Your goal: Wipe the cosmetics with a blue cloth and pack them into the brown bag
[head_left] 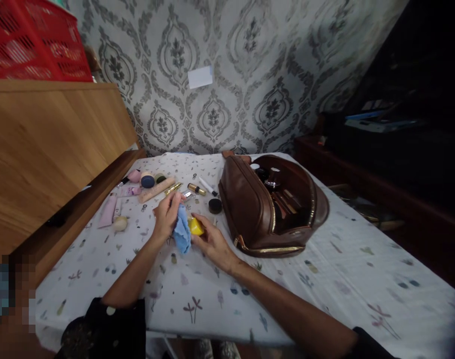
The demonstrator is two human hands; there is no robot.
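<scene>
My left hand (166, 217) is closed on a light blue cloth (182, 232) that hangs down from its fingers. Just right of the cloth, my right hand (214, 244) grips a small yellow item (196, 226), whose exact kind I cannot make out. Cloth and yellow item are close together; whether they touch is unclear. Beyond my hands lie a gold-and-black tube (196, 189), a white pen-like stick (208, 186) and a round black jar (215, 205). To the right stands a brown leather toiletry bag (245, 209), unzipped, with bottles and brushes inside.
Several cosmetics lie at the left, among them a pink tube (108, 211), a round cream-coloured item (120, 223) and a long beige tube (157, 189). A patterned cloth covers the table (197, 309). A wooden cabinet (55, 149) borders the left side, with a red basket (40, 45) on top.
</scene>
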